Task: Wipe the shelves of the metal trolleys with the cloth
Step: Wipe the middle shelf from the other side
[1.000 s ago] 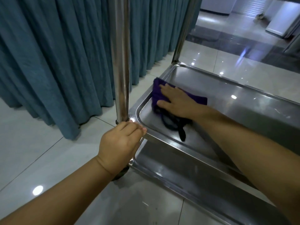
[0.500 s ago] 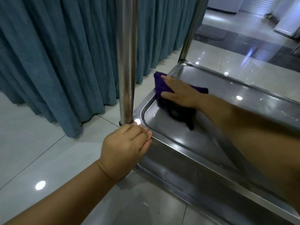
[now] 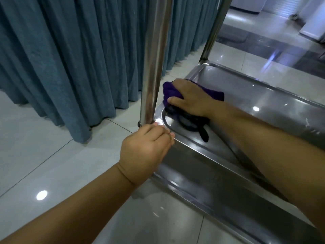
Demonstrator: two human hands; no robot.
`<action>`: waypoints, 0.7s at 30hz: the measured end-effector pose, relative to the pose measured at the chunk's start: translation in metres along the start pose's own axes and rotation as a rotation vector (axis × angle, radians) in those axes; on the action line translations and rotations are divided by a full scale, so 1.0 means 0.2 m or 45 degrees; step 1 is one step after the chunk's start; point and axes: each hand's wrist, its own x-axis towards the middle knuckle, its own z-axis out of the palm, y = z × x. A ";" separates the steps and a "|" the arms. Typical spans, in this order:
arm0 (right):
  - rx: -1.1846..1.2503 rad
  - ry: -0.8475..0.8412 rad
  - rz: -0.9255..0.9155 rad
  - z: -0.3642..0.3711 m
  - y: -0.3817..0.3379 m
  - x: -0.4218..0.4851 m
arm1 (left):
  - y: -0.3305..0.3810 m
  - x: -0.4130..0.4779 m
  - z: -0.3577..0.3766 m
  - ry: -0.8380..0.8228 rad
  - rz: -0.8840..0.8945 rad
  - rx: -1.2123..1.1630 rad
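A purple cloth (image 3: 168,90) lies bunched on the metal trolley's shelf (image 3: 263,103), close to its left rim. My right hand (image 3: 190,98) sits on top of it, thumb and fingers curled round the bunched end and pressing it onto the steel. A dark strap-like end (image 3: 204,135) trails from under that hand toward the near rim. My left hand (image 3: 146,147) grips the shelf's near left corner rim, just below the upright post (image 3: 154,67).
A lower trolley shelf (image 3: 211,184) shows beneath the near rim. A teal curtain (image 3: 70,59) hangs to the floor on the left, close to the trolley. A second post (image 3: 212,32) rises at the far corner. Glossy floor tiles (image 3: 44,155) surround the trolley.
My right hand has slid the cloth left, toward the shelf's rim and the post, and the cloth has bunched up. My left hand has kept its hold on the corner.
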 end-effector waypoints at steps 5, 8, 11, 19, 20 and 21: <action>0.103 -0.205 0.072 -0.01 -0.19 -0.32 | -0.04 -0.05 -0.09 -0.095 -0.016 -0.209; 0.273 -0.421 0.198 -0.08 -0.28 -0.51 | -0.12 -0.17 -0.19 -0.176 -0.041 -0.224; 0.174 -0.458 0.273 -0.06 -0.38 -0.61 | -0.18 -0.29 -0.27 -0.237 -0.076 -0.202; -0.594 0.339 0.232 0.21 -0.65 -0.51 | -0.15 -0.28 -0.29 -0.127 -0.043 -0.283; -0.643 0.372 0.221 0.23 -0.63 -0.53 | -0.15 -0.28 -0.27 -0.112 -0.050 -0.297; -0.664 0.380 0.231 0.24 -0.60 -0.58 | -0.14 -0.28 -0.25 -0.113 -0.056 -0.309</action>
